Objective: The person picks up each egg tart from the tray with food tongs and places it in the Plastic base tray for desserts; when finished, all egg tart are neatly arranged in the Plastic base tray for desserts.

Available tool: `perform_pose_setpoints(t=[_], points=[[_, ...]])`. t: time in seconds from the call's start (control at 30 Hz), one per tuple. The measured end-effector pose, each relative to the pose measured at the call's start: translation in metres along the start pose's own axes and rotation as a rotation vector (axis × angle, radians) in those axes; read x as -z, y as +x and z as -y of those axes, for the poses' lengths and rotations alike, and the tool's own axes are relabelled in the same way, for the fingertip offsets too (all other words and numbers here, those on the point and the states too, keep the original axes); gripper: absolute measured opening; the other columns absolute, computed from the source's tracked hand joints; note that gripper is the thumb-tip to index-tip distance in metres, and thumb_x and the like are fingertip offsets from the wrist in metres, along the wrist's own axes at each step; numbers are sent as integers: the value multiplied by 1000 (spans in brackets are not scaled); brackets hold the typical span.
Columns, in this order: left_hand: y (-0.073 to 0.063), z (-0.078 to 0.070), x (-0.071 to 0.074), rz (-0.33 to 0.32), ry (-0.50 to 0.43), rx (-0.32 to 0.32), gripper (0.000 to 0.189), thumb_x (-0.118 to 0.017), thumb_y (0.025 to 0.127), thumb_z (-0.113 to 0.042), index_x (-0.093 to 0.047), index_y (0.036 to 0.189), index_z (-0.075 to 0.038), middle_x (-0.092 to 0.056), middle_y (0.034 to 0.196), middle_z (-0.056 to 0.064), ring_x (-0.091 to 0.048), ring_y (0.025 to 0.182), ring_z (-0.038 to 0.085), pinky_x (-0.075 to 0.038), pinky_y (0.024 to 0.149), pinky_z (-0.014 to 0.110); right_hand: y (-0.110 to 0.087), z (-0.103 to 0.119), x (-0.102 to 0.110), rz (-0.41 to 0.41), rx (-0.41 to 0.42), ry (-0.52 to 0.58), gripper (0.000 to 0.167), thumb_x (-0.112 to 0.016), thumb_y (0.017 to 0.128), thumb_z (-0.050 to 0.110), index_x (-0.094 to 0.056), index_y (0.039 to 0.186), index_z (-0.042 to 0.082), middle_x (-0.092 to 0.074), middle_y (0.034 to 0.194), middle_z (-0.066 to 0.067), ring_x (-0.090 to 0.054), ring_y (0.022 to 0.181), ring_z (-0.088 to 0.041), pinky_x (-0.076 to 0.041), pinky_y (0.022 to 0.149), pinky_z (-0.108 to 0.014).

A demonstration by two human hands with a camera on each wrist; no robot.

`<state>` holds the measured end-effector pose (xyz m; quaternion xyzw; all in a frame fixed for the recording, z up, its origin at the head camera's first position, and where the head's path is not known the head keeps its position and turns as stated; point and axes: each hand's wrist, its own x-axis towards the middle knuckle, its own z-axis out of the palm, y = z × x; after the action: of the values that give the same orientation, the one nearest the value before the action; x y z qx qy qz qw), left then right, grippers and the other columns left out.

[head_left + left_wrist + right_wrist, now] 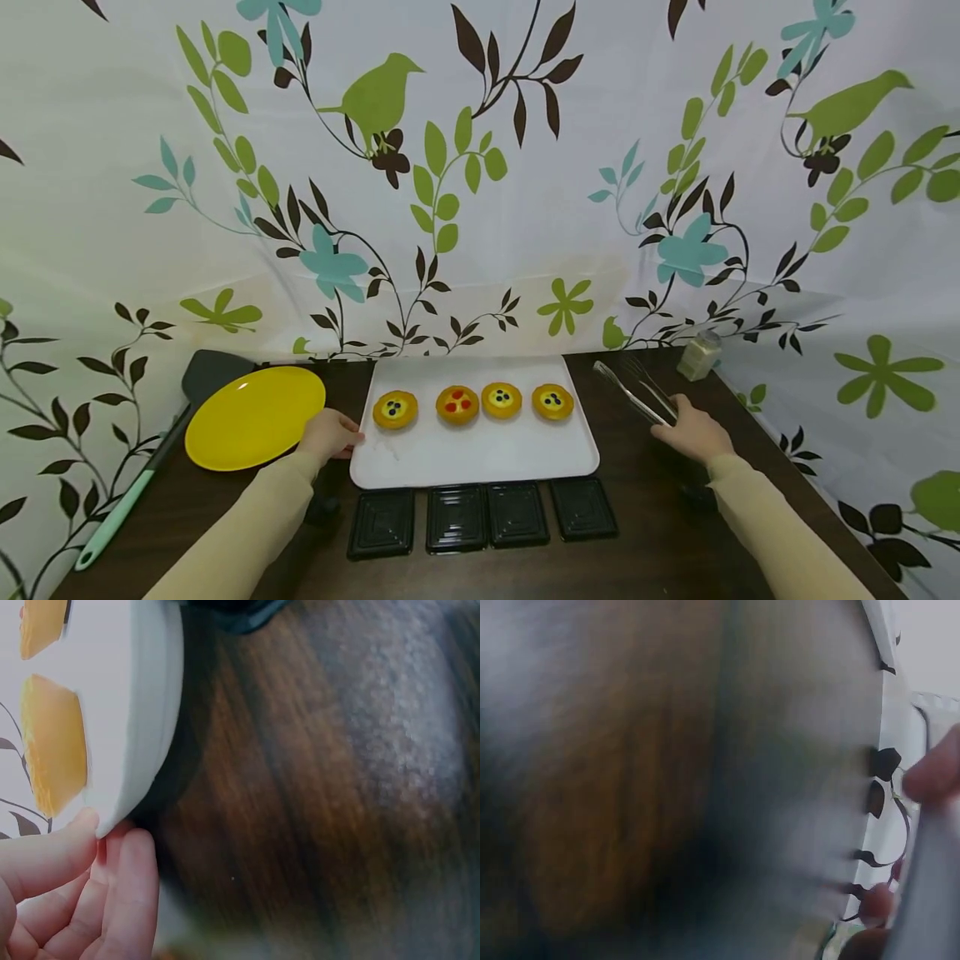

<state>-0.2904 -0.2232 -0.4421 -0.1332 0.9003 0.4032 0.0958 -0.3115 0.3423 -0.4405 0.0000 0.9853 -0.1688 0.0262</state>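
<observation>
My left hand (327, 433) pinches the left edge of a white tray (480, 462), thumb on the rim and fingers beneath it in the left wrist view. Several small tarts lie in a row on the tray. One tart (457, 405) has red fruit pieces on top; the others, such as the leftmost tart (395, 409), carry dark berries. To the right of the tray, my right hand (696, 429) grips metal tongs (637, 402), their arms spread and pointing toward the back wall. The right wrist view shows the tongs' handle (934, 892) close up beside the fingers.
A yellow plate (255, 417) sits at left, over a spatula with a mint handle (116, 517). Several black square dishes (456, 518) line the tray's front edge. A small seasoning jar (700, 356) stands at the back right. A patterned cloth (525, 208) hangs behind the dark table.
</observation>
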Motion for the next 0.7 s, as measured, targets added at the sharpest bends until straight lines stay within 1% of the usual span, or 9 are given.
perform_pose_setpoints(t=[0.07,0.17,0.27,0.3,0.37,0.5,0.6,0.7], points=[[0,-2,0,-3,20,-2,22,-68,85,-1,-64,99,14,-62,88,21,-63,66,19,-59,65,33,-4,-2,0,-31,30,15,81,-61,84,41,-31,136,-13,-61,103,-34,-63,77,-37,-50,66,-54],[-1,-3,-1,-3,42,-2,21,-68,85,-1,-63,99,14,-62,88,21,-64,66,19,-59,64,33,-10,-2,1,-65,73,60,85,-63,85,47,-33,138,-12,-64,100,-29,-64,77,-31,-51,66,-50],[-1,-4,-1,-5,65,-12,21,-68,85,-1,-64,98,14,-62,87,21,-64,65,19,-59,63,33,-17,-1,4,-94,116,92,88,-65,82,54,-37,138,-7,-67,97,-23,-63,77,-26,-51,67,-47],[-1,-4,-1,-4,76,-16,21,-68,85,-1,-64,98,14,-62,87,21,-64,65,19,-58,63,33,-19,1,5,-95,131,98,87,-65,82,55,-38,139,-5,-67,96,-21,-63,76,-24,-51,67,-45],[-1,-5,-1,-7,98,-21,21,-68,85,-2,-64,98,14,-63,85,20,-64,64,19,-58,62,32,-23,3,7,-89,161,89,86,-66,81,54,-39,139,-3,-68,89,-15,-60,72,-20,-50,65,-42],[0,-5,-1,-8,118,-28,20,-68,85,-2,-64,97,14,-64,84,19,-64,62,18,-58,61,31,-31,8,7,-58,225,81,83,-68,81,51,-39,140,1,-57,63,0,-49,58,-13,-41,59,-33],[0,-6,-1,-12,115,-31,20,-68,84,-1,-65,96,14,-64,83,19,-64,61,17,-58,60,31,-35,10,4,-46,273,84,81,-69,81,50,-40,140,3,-51,56,5,-45,52,-11,-37,55,-29],[0,-7,-2,-15,117,-37,19,-69,83,0,-66,96,14,-64,82,19,-64,60,17,-58,59,30,-36,9,0,-35,298,67,78,-70,80,50,-44,139,7,-51,55,7,-43,48,-8,-36,50,-26]])
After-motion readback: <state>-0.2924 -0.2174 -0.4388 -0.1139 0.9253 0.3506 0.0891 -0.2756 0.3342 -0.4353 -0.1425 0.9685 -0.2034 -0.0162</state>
